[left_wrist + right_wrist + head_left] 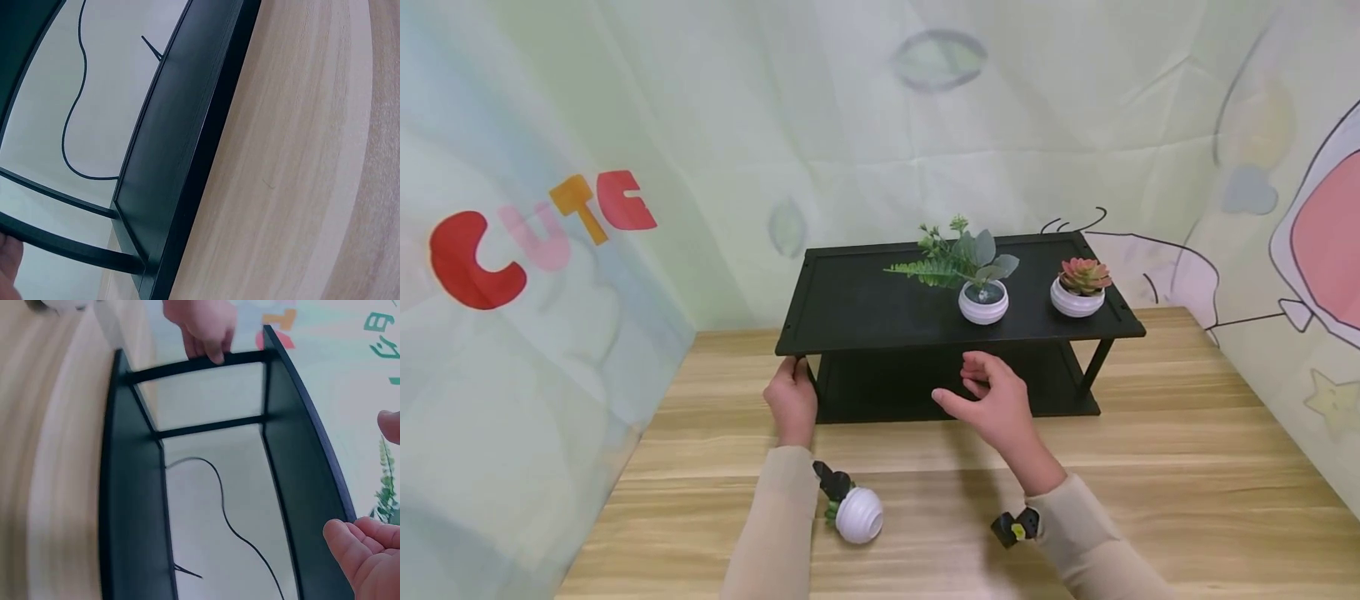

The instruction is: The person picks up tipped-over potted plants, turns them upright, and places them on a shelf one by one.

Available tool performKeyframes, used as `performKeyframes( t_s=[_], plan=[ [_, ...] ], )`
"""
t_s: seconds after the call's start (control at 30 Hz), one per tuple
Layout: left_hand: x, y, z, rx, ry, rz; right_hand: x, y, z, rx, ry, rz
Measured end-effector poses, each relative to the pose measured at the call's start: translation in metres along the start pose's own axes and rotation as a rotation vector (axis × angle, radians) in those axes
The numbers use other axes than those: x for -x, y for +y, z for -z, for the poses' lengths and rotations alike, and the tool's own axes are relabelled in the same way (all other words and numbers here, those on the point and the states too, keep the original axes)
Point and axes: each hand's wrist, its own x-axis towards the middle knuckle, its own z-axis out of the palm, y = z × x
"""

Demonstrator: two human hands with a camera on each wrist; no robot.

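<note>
A black two-tier shelf (865, 300) stands on the wooden table. At its front left corner my left hand (792, 404) holds the upright post (69, 245); the right wrist view shows the fingers curled round it. My right hand (996, 408) hovers in front of the shelf's front edge, fingers loosely bent and nothing between them. On the top board sit a white pot with green leaves (983, 304) and, to its right, a white pot with a pink-tipped succulent (1078, 296). Another white pot (859, 515) lies tipped on its side near my left forearm.
The wooden table (1210, 467) extends around the shelf. Printed cloth (842, 108) hangs behind and at both sides, close to the table's back edge. Black camera mounts sit at both wrists, the right one (1015, 527) over the table.
</note>
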Motion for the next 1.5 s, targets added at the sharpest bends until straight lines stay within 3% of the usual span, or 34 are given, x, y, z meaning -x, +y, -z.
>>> performKeyframes(
  t_s=[0.37,0.67,1.0,1.2,1.5],
  plan=[
    [-0.001,0.000,-0.001,0.006,0.014,-0.012,0.018,0.005,-0.036,0.077,-0.090,-0.060],
    [0.000,0.000,0.000,0.005,0.007,0.002,0.032,0.008,-0.063,0.132,-0.228,-0.042],
    [0.000,0.000,0.000,0.011,0.002,0.000,0.049,0.010,-0.091,0.248,-0.373,0.069],
    [0.000,0.000,0.000,0.021,-0.002,0.007,0.053,0.012,-0.104,0.296,-0.444,0.026],
    [0.000,0.000,0.000,0.036,-0.019,0.034,0.058,0.015,-0.116,0.342,-0.454,0.019]
  ],
)
